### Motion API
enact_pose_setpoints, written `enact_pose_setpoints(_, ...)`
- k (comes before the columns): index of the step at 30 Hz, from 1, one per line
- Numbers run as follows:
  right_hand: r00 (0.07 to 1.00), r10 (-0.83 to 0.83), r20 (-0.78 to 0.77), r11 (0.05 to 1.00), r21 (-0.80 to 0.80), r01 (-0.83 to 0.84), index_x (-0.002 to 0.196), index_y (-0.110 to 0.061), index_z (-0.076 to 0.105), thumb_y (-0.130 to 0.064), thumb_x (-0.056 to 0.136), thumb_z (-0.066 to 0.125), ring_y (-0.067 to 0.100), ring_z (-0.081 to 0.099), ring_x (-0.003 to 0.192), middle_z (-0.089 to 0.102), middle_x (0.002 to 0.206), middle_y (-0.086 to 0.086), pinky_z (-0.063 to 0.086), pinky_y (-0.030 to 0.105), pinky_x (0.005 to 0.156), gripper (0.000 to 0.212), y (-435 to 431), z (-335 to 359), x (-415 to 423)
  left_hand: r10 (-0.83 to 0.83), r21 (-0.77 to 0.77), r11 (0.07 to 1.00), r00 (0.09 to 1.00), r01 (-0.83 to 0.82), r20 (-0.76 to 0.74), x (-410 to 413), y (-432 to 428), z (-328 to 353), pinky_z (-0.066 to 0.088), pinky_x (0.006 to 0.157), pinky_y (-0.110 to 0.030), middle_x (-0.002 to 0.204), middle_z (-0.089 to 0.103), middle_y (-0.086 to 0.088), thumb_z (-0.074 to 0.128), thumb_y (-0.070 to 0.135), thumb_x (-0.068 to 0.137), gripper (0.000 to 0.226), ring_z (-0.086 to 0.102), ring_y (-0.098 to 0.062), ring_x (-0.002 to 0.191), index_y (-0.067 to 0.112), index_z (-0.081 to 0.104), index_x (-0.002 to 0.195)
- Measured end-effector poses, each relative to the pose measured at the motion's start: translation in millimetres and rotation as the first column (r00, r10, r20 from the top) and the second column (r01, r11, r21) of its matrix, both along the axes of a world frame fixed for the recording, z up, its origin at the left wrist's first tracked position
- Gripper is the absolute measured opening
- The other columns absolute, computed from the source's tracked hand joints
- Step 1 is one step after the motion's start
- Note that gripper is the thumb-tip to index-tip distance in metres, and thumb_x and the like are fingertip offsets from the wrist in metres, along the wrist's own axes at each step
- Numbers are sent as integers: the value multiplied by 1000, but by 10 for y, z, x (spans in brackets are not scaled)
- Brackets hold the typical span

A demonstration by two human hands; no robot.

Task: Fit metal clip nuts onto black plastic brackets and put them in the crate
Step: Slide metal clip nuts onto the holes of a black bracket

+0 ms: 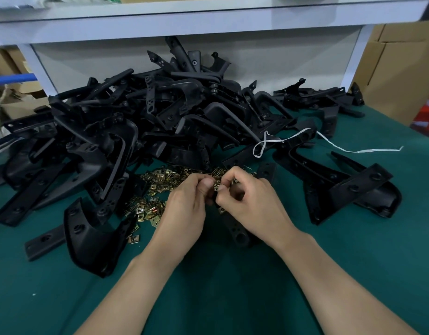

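The left hand (184, 209) grips the far end of a black bracket (238, 234), whose long axis runs back toward the bench's near edge; the right hand (252, 201), touching the left, pinches a clip nut (216, 187) at that end; no crate in view

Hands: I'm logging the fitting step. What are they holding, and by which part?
The left hand grips a black bracket by its upper end; the right hand pinches a clip nut between thumb and finger against that end.
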State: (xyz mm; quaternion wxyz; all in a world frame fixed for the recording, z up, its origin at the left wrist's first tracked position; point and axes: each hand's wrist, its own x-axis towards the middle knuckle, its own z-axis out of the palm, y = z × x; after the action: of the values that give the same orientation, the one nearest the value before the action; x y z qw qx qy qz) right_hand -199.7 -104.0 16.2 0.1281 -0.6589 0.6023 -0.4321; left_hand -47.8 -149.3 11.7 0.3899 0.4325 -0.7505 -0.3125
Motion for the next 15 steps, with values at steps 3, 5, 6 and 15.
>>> enact_pose_setpoints(3, 1000, 19, 9, 1000, 4, -19, 84, -33, 52, -46, 86, 53, 14, 51, 47, 63, 61, -11, 36, 21, 53, 14, 3, -6, -5, -18, 67, 998, 999, 20, -32, 20, -9, 27, 44, 61, -14, 77, 66, 6, 41, 33, 105, 24, 60, -2, 71, 26, 63, 100)
enact_pose_setpoints(5, 1000, 27, 12, 1000, 9, -27, 84, -31, 53, -42, 88, 55, 13, 48, 46, 60, 58, -12, 33, 19, 52, 12, 7, -13, -14, -47, 94, 994, 998, 52, -51, 30, -6, 54, 48, 61, -18, 79, 68, 2, 41, 33, 106, 25, 62, -8, 73, 27, 64, 98)
enact_pose_setpoints(6, 1000, 28, 13, 1000, 9, -29, 84, -31, 53, -42, 88, 55, 13, 48, 46, 59, 57, -12, 33, 19, 53, 12, 8, -14, -13, -62, 107, 992, 996, 68, -58, 35, -1, 65, 51, 66, -24, 81, 69, 0, 41, 33, 106, 25, 64, -11, 76, 27, 63, 98)
enact_pose_setpoints(15, 998, 53, 41, 997, 57, -55, 91, -35, 52, -45, 93, 53, 10, 46, 46, 62, 62, -7, 33, 21, 51, 10, -11, -37, -47, -85, 101, 990, 986, 100, -147, 48, 75, 76, 48, 64, -30, 80, 67, 3, 49, 41, 101, 19, 61, -15, 72, 35, 66, 93)
